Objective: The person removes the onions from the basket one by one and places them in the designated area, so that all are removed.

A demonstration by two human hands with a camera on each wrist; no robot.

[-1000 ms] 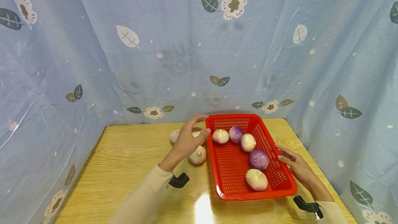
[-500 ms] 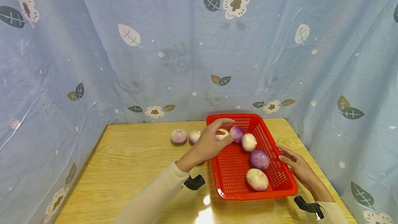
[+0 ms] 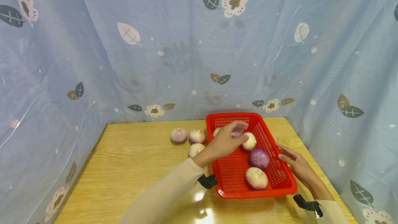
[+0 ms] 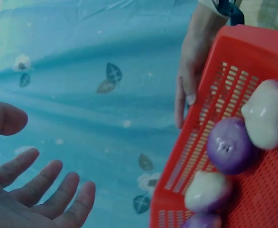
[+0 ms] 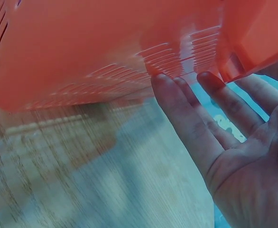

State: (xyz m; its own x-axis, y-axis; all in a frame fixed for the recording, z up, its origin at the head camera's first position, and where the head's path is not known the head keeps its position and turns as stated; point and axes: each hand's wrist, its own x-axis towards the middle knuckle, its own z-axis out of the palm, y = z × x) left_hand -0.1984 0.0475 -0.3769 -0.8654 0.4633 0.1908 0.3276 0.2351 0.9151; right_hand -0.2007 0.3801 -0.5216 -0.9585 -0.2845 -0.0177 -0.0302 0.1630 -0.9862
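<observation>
head view, left hand (image 3: 227,142): held over the red basket (image 3: 239,195), thumb and fingers parted.
basket: set near the table's (image 3: 133,158) right edge, five onions (image 3: 259,158) contained.
loose onions (image 3: 178,135): three, grouped near the table's far edge.
left wrist view: left hand's fingers spread, nothing gripped.
right wrist view: right hand (image 5: 253,166) loosely extended at the basket's side, nothing gripped.

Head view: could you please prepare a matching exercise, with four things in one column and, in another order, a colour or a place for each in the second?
Things:
1. Basket
2. Left hand
3. Curtain
4. Right hand

Colours and places:
A. Blue, patterned
B. Beside the basket, outside its wall
C. Red
D. Over the basket

Right pairs: 1-C, 2-D, 3-A, 4-B
</observation>
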